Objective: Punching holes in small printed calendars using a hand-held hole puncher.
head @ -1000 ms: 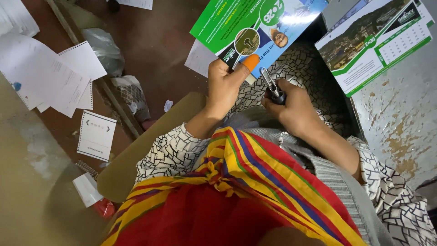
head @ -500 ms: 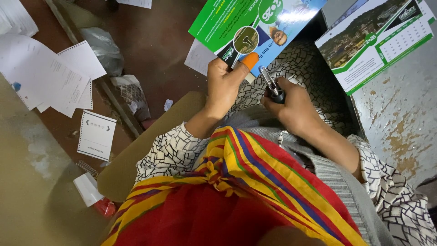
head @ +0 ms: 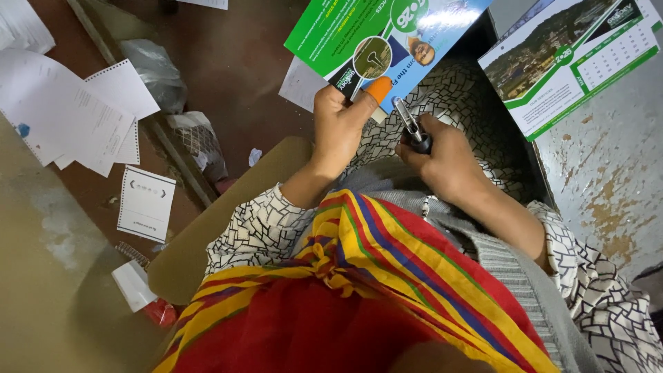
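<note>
My left hand pinches the near corner of a glossy green and blue printed sheet, an orange cap on its thumb. My right hand is closed around a small metal tool with a dark handle, whose tip points up at the sheet's lower edge. Both hands hover above my lap, which is covered by black and white patterned cloth and a striped red, yellow and blue wrap.
A printed calendar page lies on a worn grey surface at the right. Loose white sheets and a punched pad litter the brown floor at the left. A crumpled plastic bag lies by a wooden strip.
Almost nothing has moved. The printed sheet has shifted very slightly in my left hand, and the tool stays at its lower edge.
</note>
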